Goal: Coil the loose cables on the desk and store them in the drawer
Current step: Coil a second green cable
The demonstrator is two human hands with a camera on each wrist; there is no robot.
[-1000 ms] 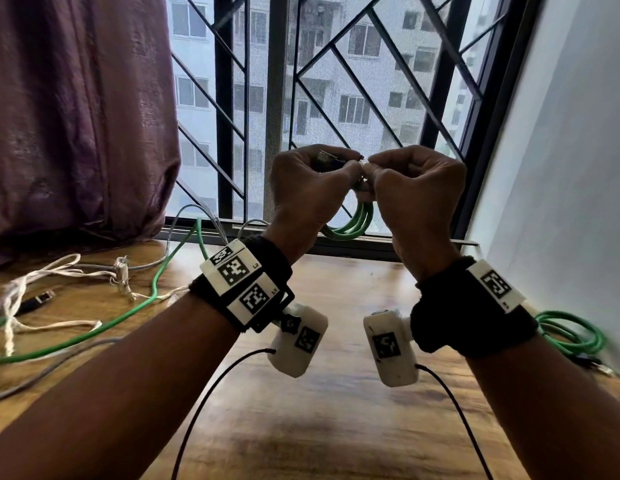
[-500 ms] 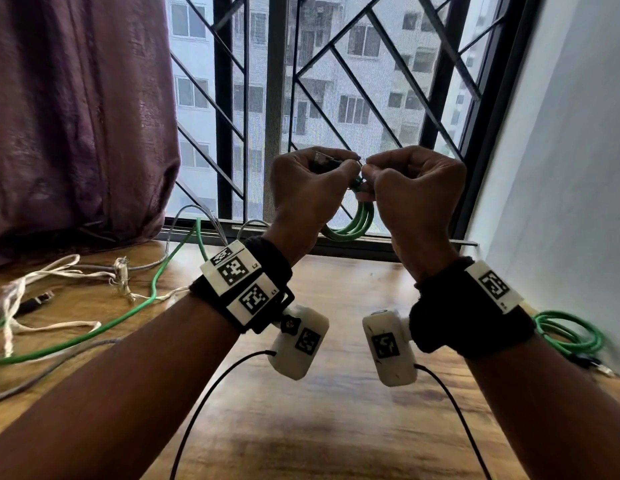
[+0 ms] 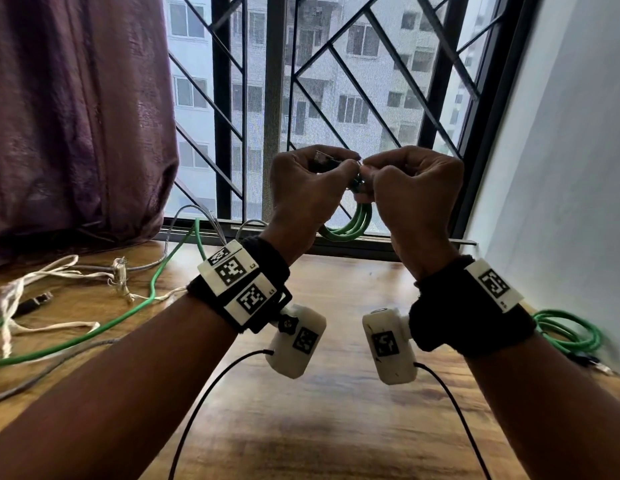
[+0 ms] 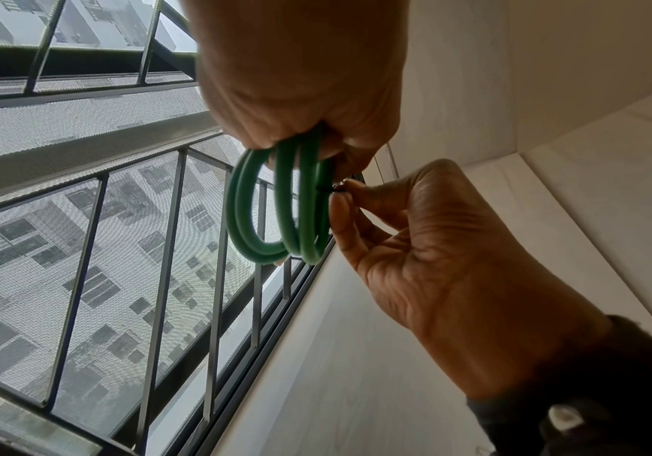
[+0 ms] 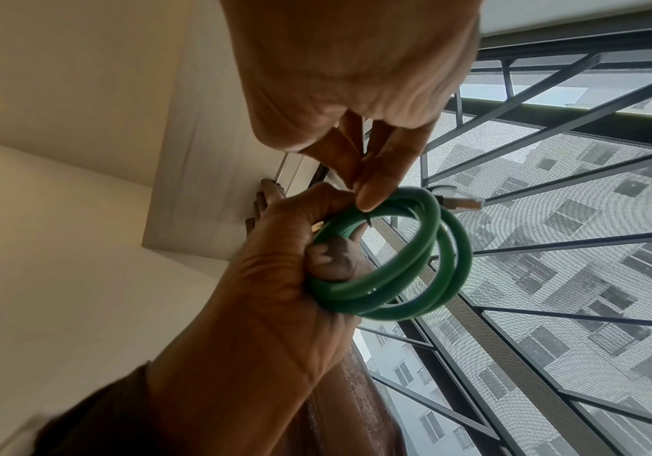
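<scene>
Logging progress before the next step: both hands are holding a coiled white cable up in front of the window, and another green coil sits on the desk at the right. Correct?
One slip: the coiled cable in the left hand and right hand is green, not white, as both wrist views show. The rest stands, including the other green coil on the desk at the right.

The coil (image 5: pixel 414 287) in my hands is smooth, matt green rubbery plastic; at 6 o'clock the tabletop (image 3: pixel 336 427) is glossy grained wood; at 10 o'clock hangs a crinkled cloth curtain (image 3: pixel 76 116).
</scene>
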